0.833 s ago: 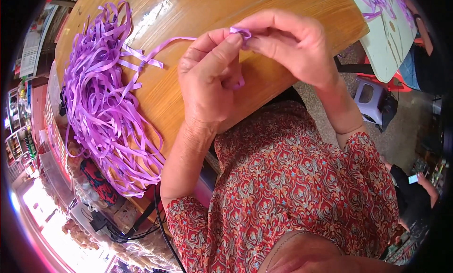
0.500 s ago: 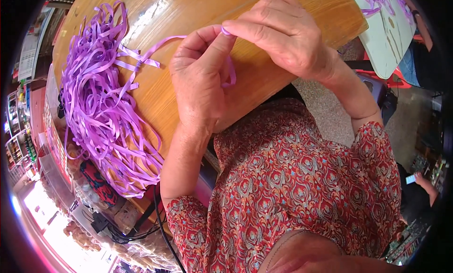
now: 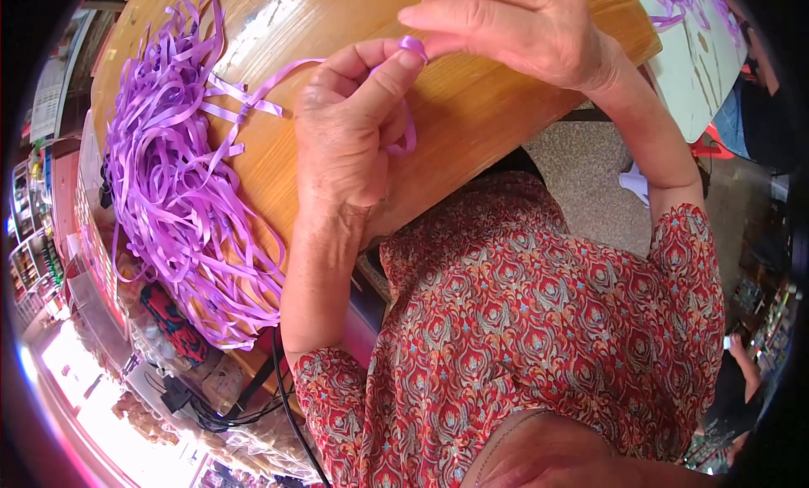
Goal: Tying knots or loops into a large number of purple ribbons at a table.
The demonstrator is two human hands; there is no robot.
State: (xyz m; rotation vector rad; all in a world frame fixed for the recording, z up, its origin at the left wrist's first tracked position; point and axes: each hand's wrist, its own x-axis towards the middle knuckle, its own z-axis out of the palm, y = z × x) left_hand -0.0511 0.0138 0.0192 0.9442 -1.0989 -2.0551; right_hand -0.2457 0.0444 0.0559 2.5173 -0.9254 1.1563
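I see my left hand (image 3: 350,142) raised in the upper middle of the frame, back toward the camera, its thumb pressed up against the fingertips in a pinch. My right hand (image 3: 514,29) reaches in from the upper right, palm down, its fingertips meeting the left thumb. Both forearms run down toward the lower frame, the 2 hands touching.
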